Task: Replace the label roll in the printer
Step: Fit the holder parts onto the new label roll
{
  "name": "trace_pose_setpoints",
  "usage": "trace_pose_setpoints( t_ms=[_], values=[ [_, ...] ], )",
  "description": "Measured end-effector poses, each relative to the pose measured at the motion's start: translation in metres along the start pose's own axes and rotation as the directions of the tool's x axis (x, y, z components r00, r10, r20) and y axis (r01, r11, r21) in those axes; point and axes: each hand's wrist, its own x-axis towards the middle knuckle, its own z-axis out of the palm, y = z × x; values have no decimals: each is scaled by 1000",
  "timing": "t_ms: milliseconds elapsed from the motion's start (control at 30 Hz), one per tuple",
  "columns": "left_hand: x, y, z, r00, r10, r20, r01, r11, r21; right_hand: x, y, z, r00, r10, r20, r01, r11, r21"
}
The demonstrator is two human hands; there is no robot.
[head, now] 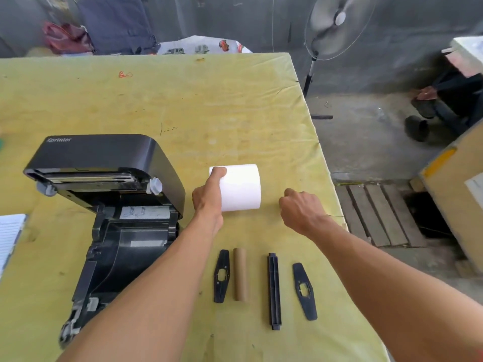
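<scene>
A black label printer [109, 205] stands at the left of the table with its lid up and its roll bay showing. A full white label roll [241, 188] lies on its side to the right of the printer. My left hand [209, 197] rests against the roll's left end, thumb over its top edge. My right hand [300, 210] hovers curled just right of the roll, apart from it. Nearer me lie an empty cardboard core [240, 274], a black spindle bar [274, 291] and two black roll guides [221, 275] [304, 291].
The table wears a yellow-green cloth [183, 105]; its right edge runs close to the roll. White papers [9, 236] sit at the left edge. Beyond the table stand a fan [337, 27], a cardboard box [460, 194] and a seated person's legs [433, 105].
</scene>
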Motion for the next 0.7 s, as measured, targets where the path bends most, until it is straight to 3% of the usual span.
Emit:
trace_pose_setpoints(
  t_ms=[300,433,700],
  values=[
    [-7,-4,4,999,-35,5,35,999,-2,-32,-23,14,991,110,76,-123,973,197],
    [-16,-2,2,999,-26,26,26,1000,-9,-28,-14,0,962,172,210,-236,913,333],
    [-36,8,-17,994,-5,112,7,1000,-16,-43,-2,-10,900,344,266,-432,643,632]
  ],
)
